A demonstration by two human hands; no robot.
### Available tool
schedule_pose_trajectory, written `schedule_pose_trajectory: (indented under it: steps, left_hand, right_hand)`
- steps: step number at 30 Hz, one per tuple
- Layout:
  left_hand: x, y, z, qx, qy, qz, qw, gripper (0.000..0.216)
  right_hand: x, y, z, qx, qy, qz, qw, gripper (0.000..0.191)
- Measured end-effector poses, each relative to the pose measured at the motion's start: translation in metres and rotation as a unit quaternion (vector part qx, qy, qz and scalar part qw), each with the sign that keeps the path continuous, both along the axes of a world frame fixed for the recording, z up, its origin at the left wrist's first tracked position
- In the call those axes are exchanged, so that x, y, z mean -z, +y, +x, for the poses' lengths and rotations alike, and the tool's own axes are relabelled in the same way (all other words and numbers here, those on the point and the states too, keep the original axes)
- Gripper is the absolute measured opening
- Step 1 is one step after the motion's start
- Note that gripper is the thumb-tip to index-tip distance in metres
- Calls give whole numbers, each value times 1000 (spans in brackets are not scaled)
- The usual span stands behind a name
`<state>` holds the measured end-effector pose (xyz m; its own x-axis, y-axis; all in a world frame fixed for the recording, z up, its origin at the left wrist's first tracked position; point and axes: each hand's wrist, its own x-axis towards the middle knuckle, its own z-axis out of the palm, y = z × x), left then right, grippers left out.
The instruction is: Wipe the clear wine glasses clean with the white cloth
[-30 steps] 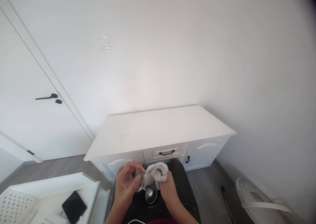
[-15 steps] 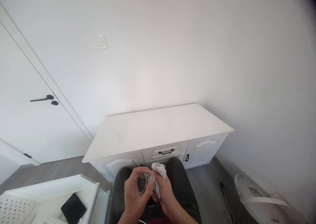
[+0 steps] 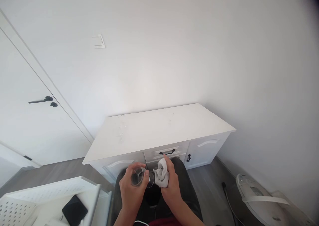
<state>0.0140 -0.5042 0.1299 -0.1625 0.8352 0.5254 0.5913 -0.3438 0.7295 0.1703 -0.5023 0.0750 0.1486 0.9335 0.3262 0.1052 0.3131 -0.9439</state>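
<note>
My left hand point(image 3: 131, 189) is wrapped round the bowl of a small clear stemmed glass point(image 3: 138, 177), tilted on its side over my lap. The round foot of the glass points right, towards my right hand point(image 3: 172, 183). That hand grips a crumpled white cloth point(image 3: 161, 174), which sits close beside the foot; whether they touch I cannot tell. Past my knees stands a white cabinet point(image 3: 154, 128). Faint transparent shapes, too indistinct to name, show on the left and middle of its top.
A white door with a dark handle point(image 3: 41, 100) is at the left. At lower left, a white perforated-sided cart point(image 3: 93, 199) holds a black flat device point(image 3: 74, 210). A white appliance resembling a rice cooker point(image 3: 264, 199) stands at lower right, near a black cable point(image 3: 227, 196).
My hands have moved apart. The cloth has come away from the glass bowl to the right with my right hand, and the glass's foot now shows between them.
</note>
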Motion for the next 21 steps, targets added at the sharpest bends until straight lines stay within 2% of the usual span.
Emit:
schedule_pose_trajectory:
  steps: [2, 5, 6, 10, 12, 15, 18, 20, 21]
  left_hand:
    - [5, 2, 0, -8, 27, -4, 1000, 21]
    - [9, 3, 5, -2, 64, 4, 998, 20]
    - [9, 3, 7, 6, 74, 11, 997, 20]
    - [6, -1, 20, 63, 112, 46, 991, 21]
    - [5, -3, 25, 90, 122, 59, 987, 22]
    - [8, -5, 29, 125, 121, 50, 984, 26]
    - [10, -5, 28, 155, 93, -1, 984, 52]
    - [10, -6, 23, 158, 70, -23, 985, 73]
    - [9, -6, 20, 157, 63, -30, 985, 73]
  right_hand:
    - [1, 1, -4, -46, -30, -31, 998, 51]
    - [8, 1, -15, -99, -94, -31, 990, 11]
    - [11, 0, -19, -108, -107, -27, 988, 6]
    - [20, 0, -24, -84, -101, -31, 991, 2]
    - [22, 0, -22, -64, -88, -39, 993, 7]
    - [26, -1, -18, -75, -118, -44, 989, 11]
    - [35, 0, -12, -79, -171, -27, 982, 11]
    - [41, 12, 0, -50, -185, -9, 981, 11]
    - [43, 23, 10, -19, -186, -5, 982, 12]
